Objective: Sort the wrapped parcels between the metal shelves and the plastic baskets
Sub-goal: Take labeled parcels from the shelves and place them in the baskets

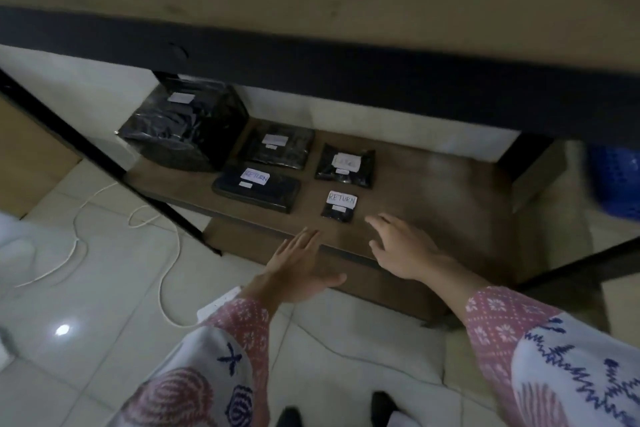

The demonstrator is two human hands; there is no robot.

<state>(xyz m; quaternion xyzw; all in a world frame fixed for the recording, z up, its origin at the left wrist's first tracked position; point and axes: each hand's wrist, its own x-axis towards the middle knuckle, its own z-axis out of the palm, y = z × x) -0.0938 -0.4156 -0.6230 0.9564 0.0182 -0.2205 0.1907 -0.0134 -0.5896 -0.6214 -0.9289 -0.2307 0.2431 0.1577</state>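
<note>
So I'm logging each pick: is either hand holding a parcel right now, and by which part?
Nothing is held. The left hand and right hand are open at the lower shelf edge, short of the small RETURN parcel.

A white cable (pixel 78 246) lies looped on the glossy tiled floor (pixel 114 291), left of the shelving.

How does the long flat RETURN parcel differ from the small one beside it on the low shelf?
The long flat black-wrapped parcel is far wider than the small black-wrapped parcel. The white label covers only part of the long parcel, but about half of the small one. The small parcel lies nearer the right hand. Both are black-wrapped and labelled RETURN.
</note>
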